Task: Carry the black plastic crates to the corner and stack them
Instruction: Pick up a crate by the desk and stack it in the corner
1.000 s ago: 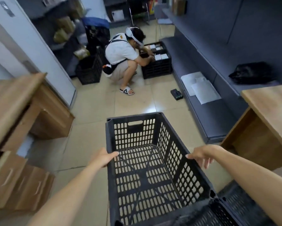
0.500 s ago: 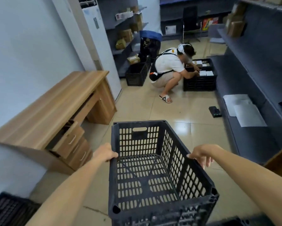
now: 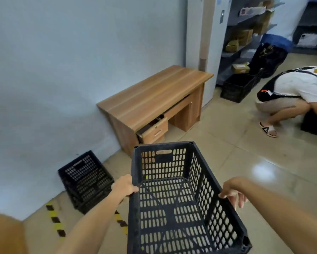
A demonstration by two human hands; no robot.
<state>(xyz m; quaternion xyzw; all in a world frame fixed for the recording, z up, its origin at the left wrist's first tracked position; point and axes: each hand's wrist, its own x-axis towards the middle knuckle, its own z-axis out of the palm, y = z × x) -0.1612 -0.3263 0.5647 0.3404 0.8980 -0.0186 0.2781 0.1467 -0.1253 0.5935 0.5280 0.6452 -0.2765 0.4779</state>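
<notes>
I hold an empty black slotted plastic crate point(image 3: 172, 198) off the floor in front of me. My left hand point(image 3: 123, 186) grips its left rim and my right hand point(image 3: 233, 192) grips its right rim, some fingers hanging loose outside. Against the pale wall at the lower left sits a black crate point(image 3: 86, 180) on the floor; it looks like two nested ones. Another black crate point(image 3: 236, 88) stands on the floor by the shelves at the far right.
A wooden desk point(image 3: 154, 96) with a partly open drawer stands against the wall. A person point(image 3: 291, 96) crouches at the right over a black crate point(image 3: 313, 125). Yellow-black floor tape point(image 3: 56, 222) runs near the corner. Grey shelves point(image 3: 245, 33) hold boxes.
My view has swung left while I carry the crate: the desk and crouching person have shifted right, and the wall and the floor crate by it have come into view.
</notes>
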